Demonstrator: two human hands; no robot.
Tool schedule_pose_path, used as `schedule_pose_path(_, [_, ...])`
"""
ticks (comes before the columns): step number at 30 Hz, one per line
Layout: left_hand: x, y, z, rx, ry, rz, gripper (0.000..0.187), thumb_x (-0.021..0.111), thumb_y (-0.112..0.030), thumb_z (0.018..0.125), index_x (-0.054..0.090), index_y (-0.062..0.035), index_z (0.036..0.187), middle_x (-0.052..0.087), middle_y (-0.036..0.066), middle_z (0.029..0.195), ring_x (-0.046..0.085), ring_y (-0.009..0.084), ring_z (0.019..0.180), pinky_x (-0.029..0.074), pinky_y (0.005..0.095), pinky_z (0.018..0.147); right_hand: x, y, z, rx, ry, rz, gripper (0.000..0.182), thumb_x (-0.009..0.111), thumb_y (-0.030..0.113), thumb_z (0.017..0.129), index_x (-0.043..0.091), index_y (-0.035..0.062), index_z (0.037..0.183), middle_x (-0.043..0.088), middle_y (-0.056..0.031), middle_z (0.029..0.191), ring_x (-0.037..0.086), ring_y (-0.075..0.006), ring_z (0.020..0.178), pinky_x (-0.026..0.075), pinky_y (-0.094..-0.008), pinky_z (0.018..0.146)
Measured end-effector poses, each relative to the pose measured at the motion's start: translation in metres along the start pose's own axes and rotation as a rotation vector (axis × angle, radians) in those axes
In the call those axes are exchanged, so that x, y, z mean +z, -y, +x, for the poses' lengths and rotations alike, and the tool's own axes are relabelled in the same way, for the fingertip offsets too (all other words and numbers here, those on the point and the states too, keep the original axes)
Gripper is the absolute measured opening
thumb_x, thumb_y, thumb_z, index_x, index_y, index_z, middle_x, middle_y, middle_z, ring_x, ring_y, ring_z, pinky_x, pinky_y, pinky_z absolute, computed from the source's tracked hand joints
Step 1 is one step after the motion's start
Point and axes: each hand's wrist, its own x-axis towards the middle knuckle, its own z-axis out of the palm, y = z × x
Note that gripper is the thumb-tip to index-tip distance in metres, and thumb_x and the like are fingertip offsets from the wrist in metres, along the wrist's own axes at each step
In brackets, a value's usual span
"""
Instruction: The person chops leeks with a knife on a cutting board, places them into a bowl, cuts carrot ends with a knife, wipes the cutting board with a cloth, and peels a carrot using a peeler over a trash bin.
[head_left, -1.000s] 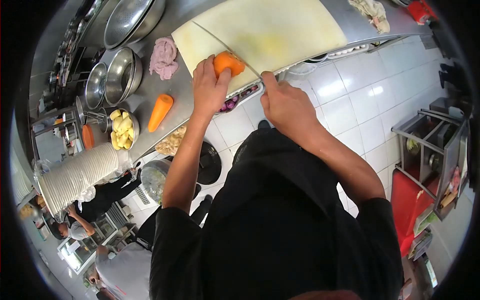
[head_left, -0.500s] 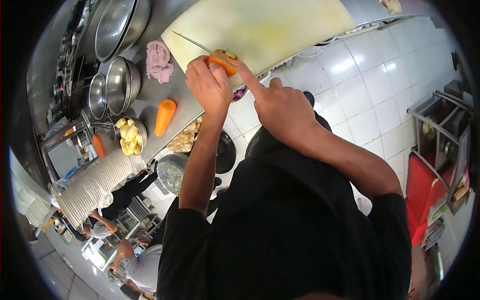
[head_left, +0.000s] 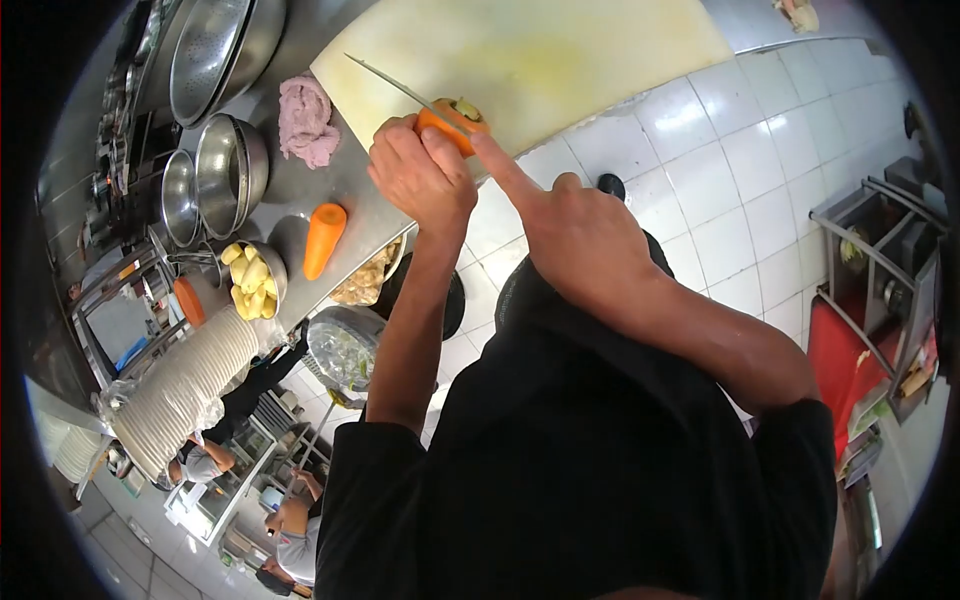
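My left hand (head_left: 420, 175) is closed around a carrot (head_left: 462, 142) on the near edge of the pale cutting board (head_left: 600, 50). A knife (head_left: 385, 77) lies across the carrot, its blade pointing to the upper left. My right hand (head_left: 585, 225) grips the knife, with the index finger stretched along the blade; the handle is hidden under the hand. Small pale-green trimmings (head_left: 465, 107) sit by the carrot's far side. Left of my hands, a second, peeled-looking carrot (head_left: 325, 240) rests on the steel counter.
A pink cloth (head_left: 307, 120) lies left of the board. Metal bowls (head_left: 225, 165) and a bowl of peeled potatoes (head_left: 250, 280) stand farther left, above a wrapped stack of plates (head_left: 180, 390). Below the counter is a tub (head_left: 340, 345). People (head_left: 295, 540) are at lower left.
The view has shifted slightly, so the counter things appear farther left. Both hands keep their hold on the knife and carrot, with little movement between them. A person at lower left has changed position.
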Motion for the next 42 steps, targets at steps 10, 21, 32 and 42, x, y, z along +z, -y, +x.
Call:
schedule_pose_path(10, [0.000, 0.002, 0.001, 0.042, 0.015, -0.028, 0.021, 0.044, -0.020, 0.085, 0.052, -0.0015, 0.092, 0.056, 0.014, 0.093, 0.050, 0.0324, 0.080, 0.036, 0.0424, 0.071, -0.002, -0.002, 0.006, -0.022, -0.008, -0.063, 0.068, 0.054, 0.009, 0.081, 0.027, 0.0192, 0.142, 0.058, -0.0136, 0.062, 0.060, -0.0275, 0.049, 0.049, -0.0368, 0.043])
schedule_pose_path(21, [-0.002, 0.000, 0.005, 0.005, 0.052, -0.025, 0.023, 0.043, -0.022, 0.087, 0.052, -0.0017, 0.092, 0.056, 0.015, 0.092, 0.050, 0.0339, 0.078, 0.036, 0.0428, 0.069, 0.001, -0.001, 0.022, -0.036, -0.037, -0.034, 0.081, 0.054, 0.001, 0.076, 0.020, 0.0226, 0.146, 0.054, -0.0132, 0.057, 0.057, -0.0256, 0.044, 0.048, -0.0354, 0.040])
schedule_pose_path(32, [-0.001, 0.002, 0.008, -0.029, 0.067, -0.038, 0.021, 0.044, -0.022, 0.086, 0.053, -0.0028, 0.090, 0.055, 0.014, 0.088, 0.051, 0.0343, 0.079, 0.037, 0.0438, 0.068, 0.010, -0.003, 0.036, -0.072, -0.152, 0.045, 0.077, 0.054, 0.001, 0.077, 0.024, 0.0241, 0.145, 0.055, -0.0122, 0.057, 0.058, -0.0263, 0.046, 0.048, -0.0369, 0.042])
schedule_pose_path(42, [-0.001, 0.001, 0.012, -0.056, 0.050, -0.026, 0.018, 0.046, -0.020, 0.084, 0.054, -0.0032, 0.084, 0.056, 0.013, 0.081, 0.052, 0.0332, 0.076, 0.039, 0.0438, 0.066, 0.015, -0.006, 0.046, -0.083, -0.125, 0.082, 0.080, 0.053, -0.003, 0.075, 0.024, 0.0237, 0.145, 0.059, -0.0157, 0.062, 0.060, -0.0311, 0.050, 0.049, -0.0389, 0.046])
